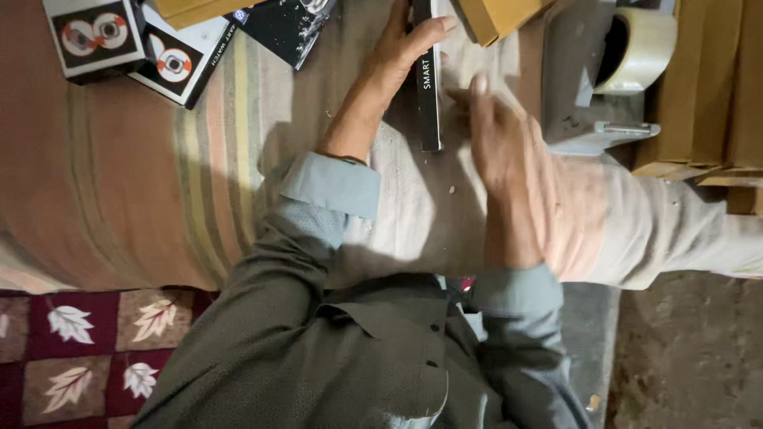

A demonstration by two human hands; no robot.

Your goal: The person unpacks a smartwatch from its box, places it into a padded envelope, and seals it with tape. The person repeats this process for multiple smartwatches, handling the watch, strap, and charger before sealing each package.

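Note:
My left hand [401, 52] reaches forward and grips a long, narrow black box [429, 95] that stands on its edge on the striped cloth [159, 175]. My right hand [497, 139] hovers just right of that box with its fingers apart and blurred, holding nothing. Both arms wear grey-blue sleeves. The far end of the black box runs out of the top of the view.
Black-and-white product boxes [127, 44] lie at the top left. Brown cardboard cartons [707, 79] stack at the right, another carton [493, 16] at the top centre. A roll of clear tape [640, 48] sits by a grey dispenser [592, 135]. A leaf-patterned mat [87, 349] lies at the lower left.

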